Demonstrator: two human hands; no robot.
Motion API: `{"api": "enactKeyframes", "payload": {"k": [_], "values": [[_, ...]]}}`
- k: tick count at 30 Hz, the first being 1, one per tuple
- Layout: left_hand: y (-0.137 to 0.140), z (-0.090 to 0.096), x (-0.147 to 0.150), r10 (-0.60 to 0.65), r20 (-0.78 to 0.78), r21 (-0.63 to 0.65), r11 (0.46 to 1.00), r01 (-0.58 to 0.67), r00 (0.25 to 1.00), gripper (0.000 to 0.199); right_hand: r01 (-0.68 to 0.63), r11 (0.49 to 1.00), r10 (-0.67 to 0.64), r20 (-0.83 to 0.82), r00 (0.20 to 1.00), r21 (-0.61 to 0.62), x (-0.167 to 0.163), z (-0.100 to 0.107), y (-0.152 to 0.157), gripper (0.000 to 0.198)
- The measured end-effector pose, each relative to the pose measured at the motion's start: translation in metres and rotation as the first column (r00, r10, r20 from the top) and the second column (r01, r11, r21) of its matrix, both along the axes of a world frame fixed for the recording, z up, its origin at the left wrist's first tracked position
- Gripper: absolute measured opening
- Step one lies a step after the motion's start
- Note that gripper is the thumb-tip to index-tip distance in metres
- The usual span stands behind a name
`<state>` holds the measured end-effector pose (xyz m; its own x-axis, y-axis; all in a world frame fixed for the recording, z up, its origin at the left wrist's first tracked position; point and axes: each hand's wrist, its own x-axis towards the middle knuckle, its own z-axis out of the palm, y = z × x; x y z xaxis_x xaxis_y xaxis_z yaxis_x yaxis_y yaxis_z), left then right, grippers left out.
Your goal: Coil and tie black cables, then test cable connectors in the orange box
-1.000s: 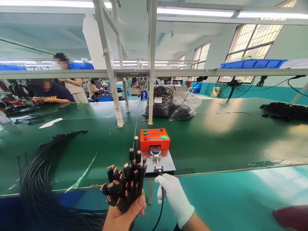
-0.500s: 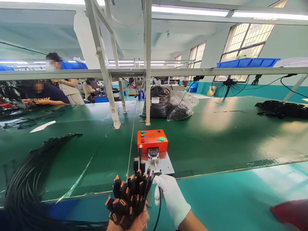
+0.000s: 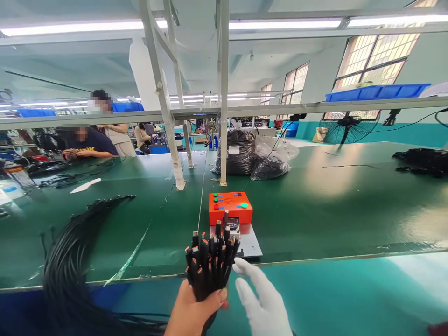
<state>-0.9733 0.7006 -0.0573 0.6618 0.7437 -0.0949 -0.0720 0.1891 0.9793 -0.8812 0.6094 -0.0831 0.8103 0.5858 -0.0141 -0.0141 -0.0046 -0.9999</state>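
My bare left hand [image 3: 196,305] is wrapped round a bundle of black cables [image 3: 206,261], their plugs fanned upward and several showing orange tips. In a white glove, my right hand [image 3: 261,294] is just right of the bundle, fingers apart and nothing between them. Behind the plugs stands an orange box [image 3: 231,205] with green and red buttons. A small gauge with a dark display [image 3: 232,223] is in front of it on a metal plate [image 3: 252,245], partly hidden by the plugs.
A long bunch of black cables [image 3: 70,256] lies on the green table [image 3: 315,219] at the left and hangs over its edge. Bagged black goods [image 3: 240,154] stand behind a white post [image 3: 224,93]. More black cables [image 3: 423,161] lie far right. People sit at the back left.
My right hand has let go of the cable it pinched and its fingers have opened. My left hand has lifted the bundle a little. The view has shifted left.
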Motion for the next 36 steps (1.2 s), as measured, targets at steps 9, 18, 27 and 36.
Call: {"api": "enactKeyframes", "payload": {"k": [9,18,27,36], "values": [[0.002,0.0,0.001,0.035,0.034,0.04,0.999,-0.037,0.999,0.057,-0.031,0.966,0.121,-0.348,0.93,0.255,0.0,0.029,0.011,0.022],[-0.006,-0.003,0.009,-0.029,0.108,-0.057,0.998,0.035,0.994,0.052,-0.119,0.99,0.125,-0.095,0.988,0.07,0.006,0.022,0.013,0.022],[0.001,-0.009,0.003,0.152,0.066,-0.033,0.988,-0.15,0.986,0.056,-0.038,0.974,0.096,-0.252,0.963,0.224,0.002,0.024,0.008,0.022],[-0.003,-0.006,-0.006,0.193,0.003,-0.115,0.975,-0.192,0.981,0.054,-0.225,0.964,0.266,-0.462,0.846,0.142,0.024,-0.014,-0.002,0.042]]}}
